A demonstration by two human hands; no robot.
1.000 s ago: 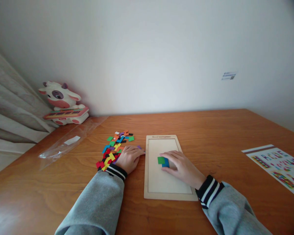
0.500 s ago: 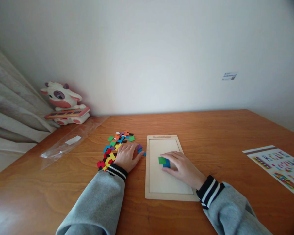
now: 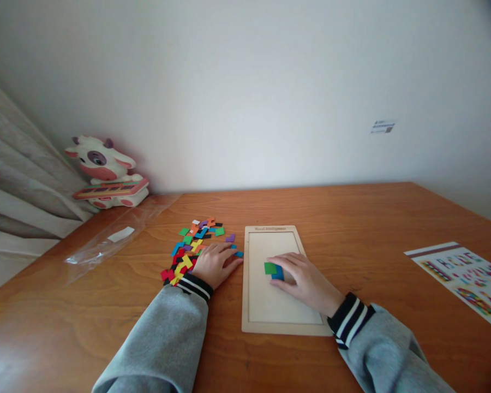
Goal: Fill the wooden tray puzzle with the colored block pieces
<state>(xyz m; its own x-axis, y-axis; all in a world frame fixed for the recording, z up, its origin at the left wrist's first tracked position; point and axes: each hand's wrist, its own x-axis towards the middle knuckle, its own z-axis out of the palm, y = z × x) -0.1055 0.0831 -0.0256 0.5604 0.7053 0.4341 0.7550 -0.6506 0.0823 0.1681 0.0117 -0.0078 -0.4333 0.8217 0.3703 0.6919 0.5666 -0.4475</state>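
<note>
My right hand [image 3: 300, 277] rests over the wooden puzzle board [image 3: 270, 329], thumb and fingers closed around a green puzzle piece [image 3: 270, 268] and a blue puzzle piece [image 3: 277, 275]. The two pieces touch each other, and my fingers cover part of them. My left hand [image 3: 216, 265] lies palm down at the right side of a pile of coloured puzzle pieces [image 3: 182, 262], its fingers loosely stretched and the thumb apart. Close to its fingertips is a small blue piece [image 3: 239, 254]. A purple piece [image 3: 230, 238] lies just beyond them. What is under the palm is hidden.
A clear plastic bag [image 3: 102, 245] with a white label lies on the left of the wooden table [image 3: 352, 218]. Behind it sits a cow-shaped toy keyboard [image 3: 108, 177] beside a curtain [image 3: 20, 164]. A printed sheet [image 3: 462, 278] lies at the right.
My left hand has drawn slightly back toward me, uncovering more of the purple piece. The small blue pieces near its fingertips have shifted slightly. My right hand and its pieces stay in place.
</note>
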